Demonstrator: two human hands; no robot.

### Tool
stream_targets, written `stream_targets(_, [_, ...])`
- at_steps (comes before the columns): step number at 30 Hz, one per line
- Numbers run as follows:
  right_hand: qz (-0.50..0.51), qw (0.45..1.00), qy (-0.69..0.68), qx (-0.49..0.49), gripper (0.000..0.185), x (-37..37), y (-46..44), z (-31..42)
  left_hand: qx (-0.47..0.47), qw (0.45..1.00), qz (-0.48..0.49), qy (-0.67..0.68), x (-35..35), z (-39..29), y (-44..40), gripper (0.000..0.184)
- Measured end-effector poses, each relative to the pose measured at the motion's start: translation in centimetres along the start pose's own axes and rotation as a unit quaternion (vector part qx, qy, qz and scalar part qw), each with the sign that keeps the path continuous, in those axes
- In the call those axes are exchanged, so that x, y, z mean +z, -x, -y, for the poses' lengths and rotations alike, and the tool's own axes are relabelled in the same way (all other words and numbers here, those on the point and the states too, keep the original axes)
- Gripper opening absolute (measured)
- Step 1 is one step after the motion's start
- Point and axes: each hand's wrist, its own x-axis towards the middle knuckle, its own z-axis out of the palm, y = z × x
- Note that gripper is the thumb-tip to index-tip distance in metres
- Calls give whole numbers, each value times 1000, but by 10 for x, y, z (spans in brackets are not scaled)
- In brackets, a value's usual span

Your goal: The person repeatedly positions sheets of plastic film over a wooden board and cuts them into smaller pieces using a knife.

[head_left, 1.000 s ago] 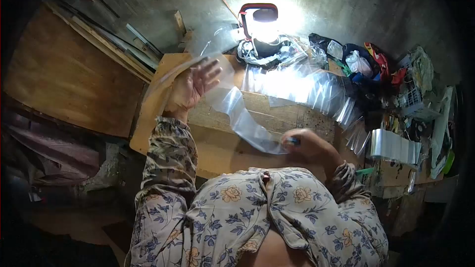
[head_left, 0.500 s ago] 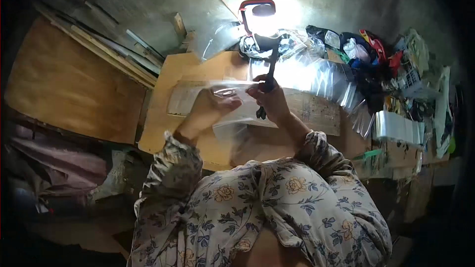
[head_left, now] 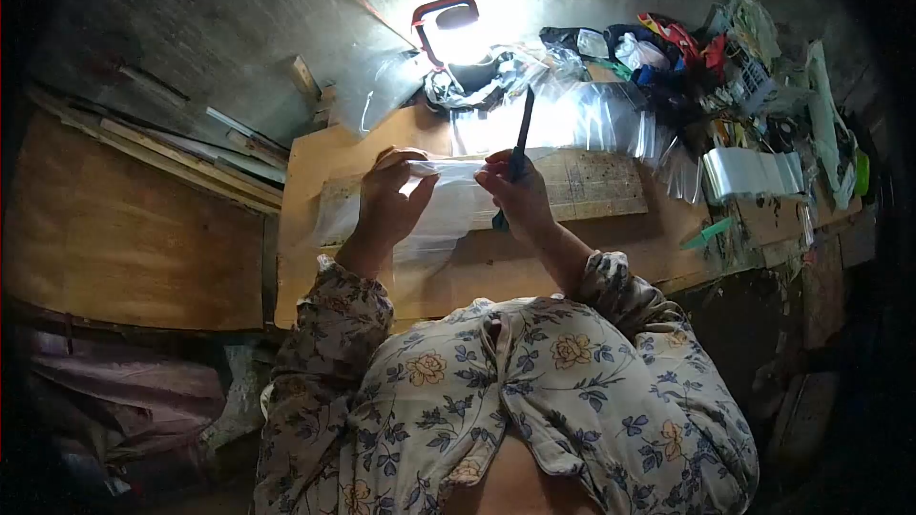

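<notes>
Clear plastic film (head_left: 434, 214) is stretched between both hands and hangs down over the table. My left hand (head_left: 393, 195) is closed on its left part, thumb and fingers pinching the upper edge. At the film's right end, my right hand (head_left: 525, 198) pinches the edge with thumb and fingertips. That same hand also holds a long, dark bladed tool (head_left: 524, 133), its narrow end pointing up and a bluish end showing below the palm; whether it is a knife or closed scissors I cannot tell. Beneath the film lies a worn wooden board (head_left: 596, 186).
A bright lamp with a red and black frame (head_left: 417, 23) stands at the back. Clear plastic sheets (head_left: 606, 119) lie behind the board. At right are a stack of clear bags (head_left: 754, 173), a green tool (head_left: 706, 233) and a cluttered heap (head_left: 658, 52). Wooden planks (head_left: 181, 162) lean at left.
The view has shifted, so the table sits further left and higher. My left hand has turned more upright with the film in it. The dark tool is still in my right hand.
</notes>
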Motion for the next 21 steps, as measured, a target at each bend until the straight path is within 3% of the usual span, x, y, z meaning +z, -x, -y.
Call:
stream_targets(1, [16,997,66,-41,25,-5,-5,-4,-39,998,5,52,2,4,1,8])
stream_targets(3, [29,988,130,-82,26,-11,-12,-3,5,999,-14,46,5,13,4,10])
stream_targets(5, [40,876,320,-360,27,-14,-22,4,-25,998,6,55,4,16,6,9])
stream_targets(6, [86,856,341,-379,28,-12,-27,11,-24,998,9,56,4,17,7,9])
stream_targets(10, [176,808,496,-266,27,6,-26,36,-36,998,24,49,5,19,8,9])
stream_targets(13, [204,781,527,-267,25,14,-35,37,-26,999,26,40,7,24,6,9])
stream_targets(21, [204,806,519,-201,19,20,-50,37,-11,999,20,26,6,26,3,12])
